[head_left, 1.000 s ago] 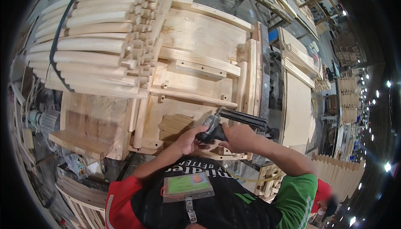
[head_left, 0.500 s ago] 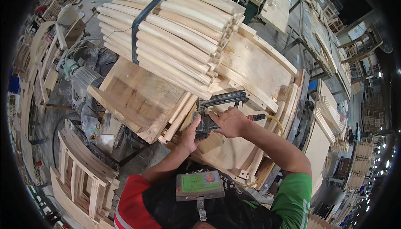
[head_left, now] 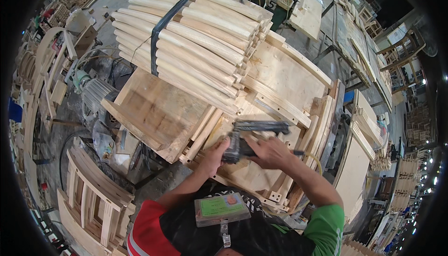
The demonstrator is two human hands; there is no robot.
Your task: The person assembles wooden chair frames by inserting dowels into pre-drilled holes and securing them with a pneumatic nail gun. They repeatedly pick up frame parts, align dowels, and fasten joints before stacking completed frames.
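A black nail gun (head_left: 232, 147) is between my two hands, lying on its side above the wooden work surface. My left hand (head_left: 215, 157) presses against the left side of its body, with the thumb up along it. Around the handle is my right hand (head_left: 271, 153), somewhat smeared by motion. The gun's long magazine (head_left: 261, 126) lies on the far side of my right hand. From the handle's end a yellow air hose (head_left: 315, 160) curves down to the right. Below the gun is a pale wooden panel (head_left: 254, 176) edged with strips.
A strapped bundle of rounded wooden slats (head_left: 196, 36) rests just beyond the gun. Left of it sits a wooden box-like tray (head_left: 158, 104), beside a grey motor (head_left: 97, 90). Curved wooden frames (head_left: 95, 195) stand at the lower left. Long boards (head_left: 359, 134) lean at the right.
The nail gun has come nearer to me and a little to the right, with both hands on it. My right forearm has dropped lower.
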